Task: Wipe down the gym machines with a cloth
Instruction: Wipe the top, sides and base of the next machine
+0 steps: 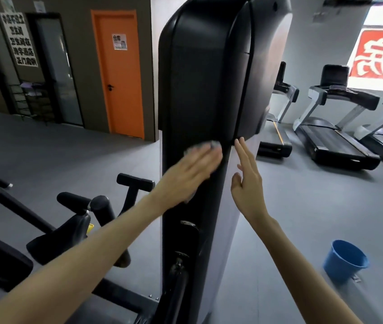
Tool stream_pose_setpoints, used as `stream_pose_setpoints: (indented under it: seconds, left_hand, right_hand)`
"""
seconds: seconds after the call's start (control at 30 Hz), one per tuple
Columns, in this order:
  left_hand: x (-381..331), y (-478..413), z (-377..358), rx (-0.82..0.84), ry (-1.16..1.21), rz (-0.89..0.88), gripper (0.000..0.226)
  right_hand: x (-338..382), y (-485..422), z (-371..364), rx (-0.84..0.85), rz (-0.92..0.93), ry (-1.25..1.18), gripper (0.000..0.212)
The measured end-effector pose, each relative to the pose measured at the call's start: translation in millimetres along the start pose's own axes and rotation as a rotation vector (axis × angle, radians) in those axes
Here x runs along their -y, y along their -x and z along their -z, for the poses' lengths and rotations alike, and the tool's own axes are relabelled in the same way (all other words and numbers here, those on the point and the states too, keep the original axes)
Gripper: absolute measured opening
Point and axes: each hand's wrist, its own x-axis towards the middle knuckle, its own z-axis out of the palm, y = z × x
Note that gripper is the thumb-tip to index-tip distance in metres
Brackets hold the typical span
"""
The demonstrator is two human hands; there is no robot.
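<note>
Cloth (213, 145) grey, crumpled; left hand (192, 170) presses it to smooth blk machine (204, 78).

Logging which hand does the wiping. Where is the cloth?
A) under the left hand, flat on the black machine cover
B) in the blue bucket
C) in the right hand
A: the grey cloth peeks out past the straight fingers of the left hand, which presses it on the black machine cover; the right hand holds nothing.
</note>
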Motion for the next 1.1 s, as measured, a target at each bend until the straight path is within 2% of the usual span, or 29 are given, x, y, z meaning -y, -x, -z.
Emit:
stream_pose_setpoints:
  seconds: [0.07,0.1,0.2,0.27,0.43,0.5,0.57,0.67,0.8,0.87,1.1]
  left_hand:
    - [17,-41,11,-0.090,0.075,0.144,0.058]
    - [20,-56,13,-0.119,0.095,0.157,0.049]
    - [6,-67,1,-0.113,0.068,0.044,0.035]
    - [-13,-49,-11,-0.019,0.034,-0.095,0.030]
    - [-60,26,-25,0.398,-0.178,-0.539,0.026]
    - [-55,31,-24,0.424,-0.203,-0.607,0.029]
    - [-36,13,-21,0.300,-0.200,-0.598,0.034]
    - [3,-27,-8,0.097,-0.200,-0.488,0.036]
    - [26,-40,-2,-0.045,-0.210,-0.308,0.041]
    - [12,-18,-11,-0.027,-0.197,-0.286,0.042]
    - [-65,93,-31,0.256,-0.150,-0.472,0.054]
  right_hand:
    - [0,1,4,0.015,-0.008,-0.001,0.080]
    - [-1,1,4,0.014,-0.015,0.002,0.078]
    - [-10,7,7,0.009,-0.067,0.017,0.073]
    - [-21,16,9,0.028,-0.119,0.020,0.069]
    - [-40,45,23,0.149,-0.215,0.059,0.064]
    - [-42,52,28,0.187,-0.216,0.080,0.062]
    - [-42,54,30,0.206,-0.221,0.082,0.064]
    - [-38,54,31,0.175,-0.220,0.084,0.062]
    - [-32,50,29,0.143,-0.246,0.071,0.058]
    - [-31,48,27,0.146,-0.249,0.072,0.059]
    - [-28,52,16,0.122,-0.250,0.070,0.055]
